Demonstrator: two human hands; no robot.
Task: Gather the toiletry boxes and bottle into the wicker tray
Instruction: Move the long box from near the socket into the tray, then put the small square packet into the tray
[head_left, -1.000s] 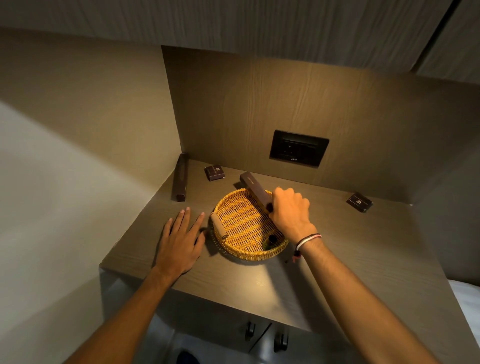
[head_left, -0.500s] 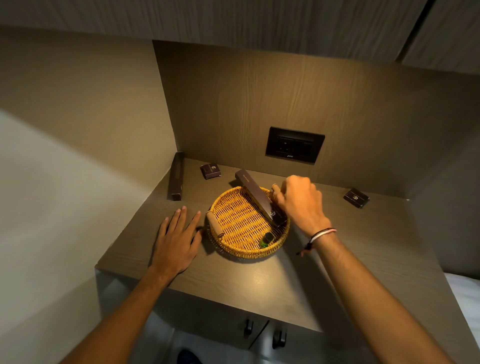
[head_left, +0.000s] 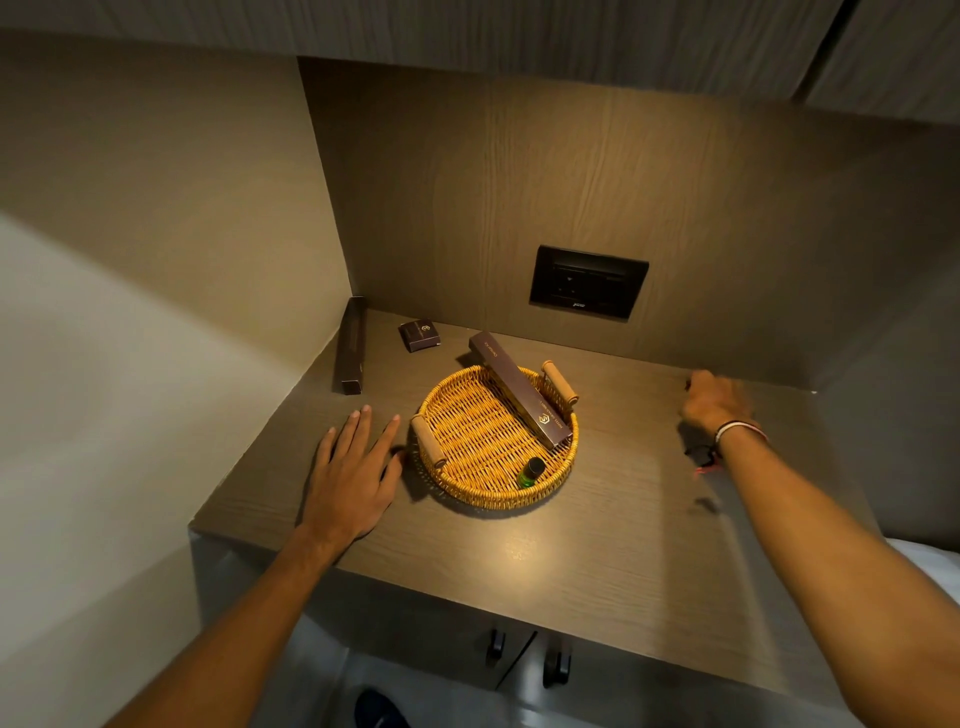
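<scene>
Wicker tray seen holding long box, green bottle; left hand fingers splayed flat on worktop; right hand blurred, fingers' state indiscernible.

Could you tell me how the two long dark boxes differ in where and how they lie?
The long box in the tray leans tilted across the wicker tray rim, far end sticking out. The long box by the wall lies flat on the counter, outside the tray. Both are slim and dark.
</scene>
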